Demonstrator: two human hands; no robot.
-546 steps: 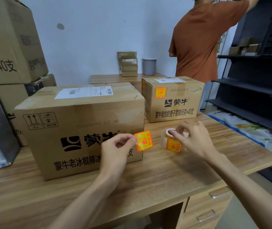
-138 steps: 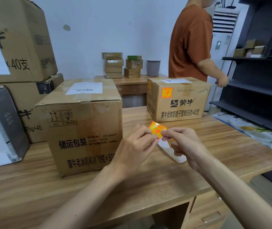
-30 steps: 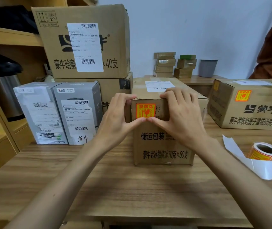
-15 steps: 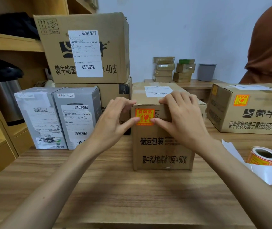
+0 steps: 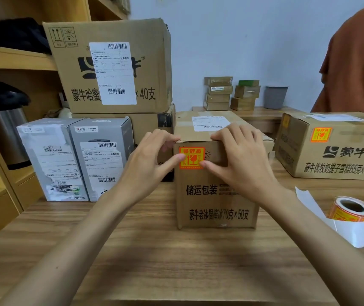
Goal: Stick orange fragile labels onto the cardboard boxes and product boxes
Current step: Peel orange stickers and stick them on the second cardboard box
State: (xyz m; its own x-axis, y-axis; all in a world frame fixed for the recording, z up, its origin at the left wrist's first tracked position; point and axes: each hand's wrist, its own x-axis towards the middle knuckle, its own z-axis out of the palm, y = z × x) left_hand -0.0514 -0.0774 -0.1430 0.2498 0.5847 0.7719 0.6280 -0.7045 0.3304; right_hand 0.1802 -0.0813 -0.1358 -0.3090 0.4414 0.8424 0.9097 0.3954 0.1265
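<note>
The bench (image 5: 154,261) carries a stack of big cartons (image 5: 114,67) at the back left and two grey product boxes (image 5: 101,162) in front of them, none showing an orange sticker. The carton on the right (image 5: 335,155) already wears one.

The middle cardboard box (image 5: 216,195) is the one in hand. A few seconds ago its orange label (image 5: 191,157) was pinched in the air between both hands; now it sits flat on the upper left of the box's front face. The left hand (image 5: 147,160) and right hand (image 5: 240,157) each lay their fingers side by side over the top edge, and the outstretched thumbs, which a second ago were near the label's lower edge, now press on its two sides.

This box looks done; the cartons and product boxes on the left remain.

The label roll (image 5: 351,212) lies apart at the right.
</note>
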